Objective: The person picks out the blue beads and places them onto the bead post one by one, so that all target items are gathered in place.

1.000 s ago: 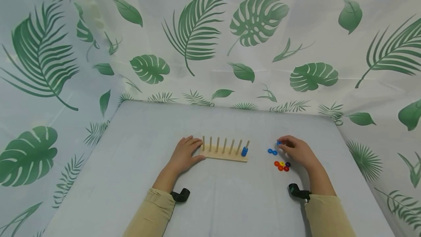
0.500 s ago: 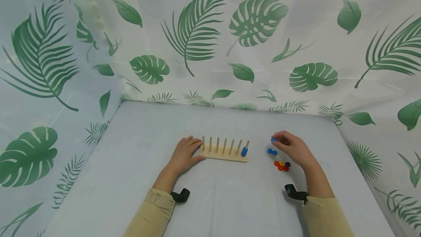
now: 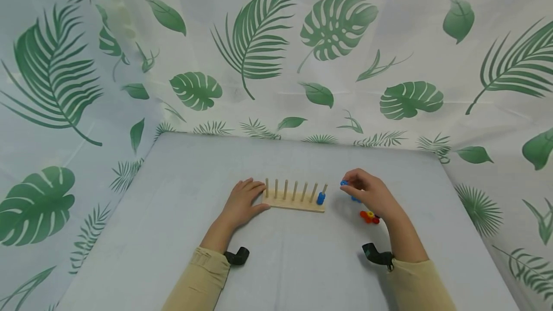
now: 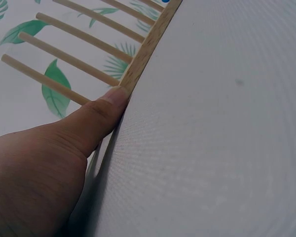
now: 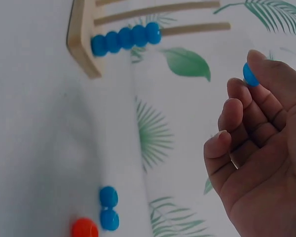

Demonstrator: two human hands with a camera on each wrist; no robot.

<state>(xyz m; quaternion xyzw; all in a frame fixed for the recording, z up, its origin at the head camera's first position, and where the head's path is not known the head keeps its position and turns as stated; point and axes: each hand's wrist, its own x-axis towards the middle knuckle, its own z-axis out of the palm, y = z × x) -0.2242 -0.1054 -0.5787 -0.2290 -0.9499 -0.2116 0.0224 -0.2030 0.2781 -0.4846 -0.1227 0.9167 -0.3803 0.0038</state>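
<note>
A wooden peg board (image 3: 295, 204) with a row of upright pegs lies mid-table. Its rightmost peg carries a stack of several blue beads (image 5: 126, 39), the peg's top bare above them. My left hand (image 3: 243, 204) holds the board's left end, the thumb (image 4: 111, 98) along the front edge and the fingers toward the back. To the right of the board, my right hand (image 3: 372, 197) pinches one blue bead (image 5: 249, 75) between thumb and index finger, raised above the table. In the right wrist view, two loose blue beads (image 5: 108, 208) lie touching below.
A small cluster of red, orange and yellow beads (image 3: 368, 216) lies on the white table (image 3: 276, 263) at the right, partly covered by my right hand. Leaf-printed cloth walls (image 3: 268, 109) stand along the back and sides.
My right hand has lifted the blue bead and moved left toward the peg board, now covering part of the loose beads. The left hand and board have stayed put.
</note>
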